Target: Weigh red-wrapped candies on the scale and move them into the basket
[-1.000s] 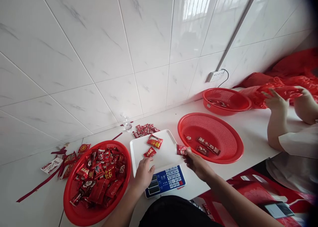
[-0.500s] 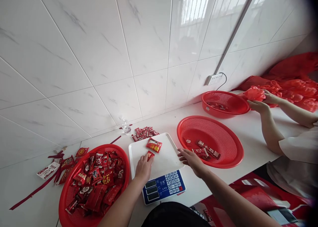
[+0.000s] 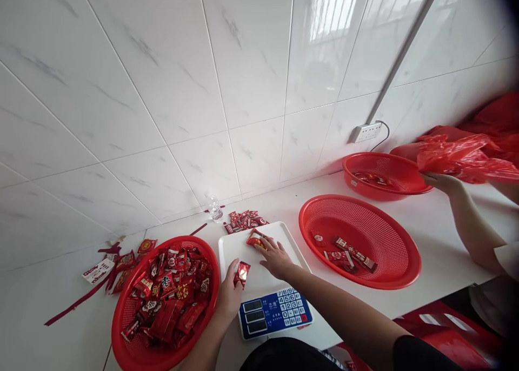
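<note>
Two bare hands: both are over the white, shallow, rectangular tray (image 3: 227,252) of a scale; the left hand (image 3: 230,295) at its front left, the right hand (image 3: 277,260) near its middle.
Left grip: narrow, with a small shiny red foil packet (image 3: 242,274) between thumb and fingers; the packet is above the tray's front left part. Probably it is pinched because so little a thing needs only the fingertips.
Right grip: the fingers lie, somewhat spread, upon a larger red-and-gold pillow-shaped packet (image 3: 256,237) at the tray's back; they hide part of it, so I cannot tell whether they close on it.
Scale position: the blue panel with white keys (image 3: 275,312) faces the person, it seems so that it can be read and pressed easily.
Left container: a round red perforated plastic basket (image 3: 141,355), holding a thick heap of mixed red packets (image 3: 174,295). It stands just beside the tray, I suppose for an easy reach of the left hand.
Right container: an oval red perforated plastic basket (image 3: 365,230), holding only some long bar-shaped red packets (image 3: 357,253) and a few smaller pieces. Its place seems convenient for the right hand.
Far container: another red plastic basket (image 3: 405,173) near the wall, with a few red packets inside, too small to tell exactly.
Behind the tray: a loose pile of small dark-red packets (image 3: 245,221), beside a clear plastic bottle (image 3: 214,209).
Co-worker: one hand (image 3: 446,183) is at a thin red plastic bag (image 3: 466,154); its grip is partly hidden.
</note>
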Demonstrator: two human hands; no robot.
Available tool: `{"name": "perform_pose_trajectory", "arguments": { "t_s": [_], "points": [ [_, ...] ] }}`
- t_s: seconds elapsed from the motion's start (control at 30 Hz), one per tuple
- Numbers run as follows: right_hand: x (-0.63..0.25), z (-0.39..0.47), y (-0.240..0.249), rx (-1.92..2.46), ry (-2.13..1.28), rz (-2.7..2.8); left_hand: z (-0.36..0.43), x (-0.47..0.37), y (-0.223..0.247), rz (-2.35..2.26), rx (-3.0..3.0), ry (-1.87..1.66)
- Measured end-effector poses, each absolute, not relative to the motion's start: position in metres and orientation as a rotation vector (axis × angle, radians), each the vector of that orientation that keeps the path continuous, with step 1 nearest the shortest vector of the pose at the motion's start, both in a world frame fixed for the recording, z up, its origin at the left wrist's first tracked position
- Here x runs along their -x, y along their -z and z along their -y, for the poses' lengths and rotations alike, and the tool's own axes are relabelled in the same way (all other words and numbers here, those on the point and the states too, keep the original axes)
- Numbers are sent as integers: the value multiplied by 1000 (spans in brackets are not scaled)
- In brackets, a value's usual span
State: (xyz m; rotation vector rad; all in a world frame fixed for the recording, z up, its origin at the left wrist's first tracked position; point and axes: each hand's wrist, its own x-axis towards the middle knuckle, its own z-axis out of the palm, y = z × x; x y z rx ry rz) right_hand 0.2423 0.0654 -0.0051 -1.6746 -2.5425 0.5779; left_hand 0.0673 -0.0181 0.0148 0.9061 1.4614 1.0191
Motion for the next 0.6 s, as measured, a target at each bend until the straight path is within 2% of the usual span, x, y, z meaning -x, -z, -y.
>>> {"name": "perform_pose_trajectory", "arguments": {
  "t_s": [0.13,0.23,0.47,0.6],
  "points": [
    [-252,-52,11,1597,-462,2502,37,-68,-27,-1415,-784,-1018],
    [-260,-38,8,1571,-537,2432,48,-68,-34,-1341,-614,-1035],
    [-277,-19,-17,1603,-1199,1596,50,-68,-40,-1277,-521,-1067],
    [-280,-3,-43,1270,-1687,1032,46,-78,-52,-1247,-601,-1001]
  ]
}}
